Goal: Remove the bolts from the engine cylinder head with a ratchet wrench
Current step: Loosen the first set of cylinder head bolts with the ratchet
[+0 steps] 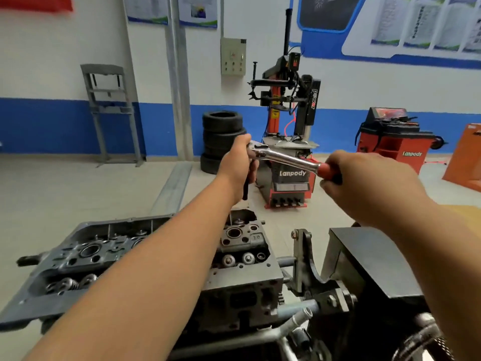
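Observation:
The grey engine cylinder head (242, 287) lies in front of me on a stand, its top open, with valve springs and bolt holes showing. A chrome ratchet wrench (289, 158) with a red grip is raised above the head's far end. My right hand (364, 183) grips the red handle. My left hand (238, 165) is curled round the ratchet's head and the dark extension bar (245, 190) hanging down from it. The bar's lower tip is hidden behind my left wrist, so I cannot tell whether it sits on a bolt.
A black metal block and bracket of the stand (364, 261) sit right of the head, with hoses (294, 321) below. Beyond stand a red tyre changer (289, 178), a stack of tyres (221, 139), a red wheel balancer (393, 142) and a grey press frame (109, 110).

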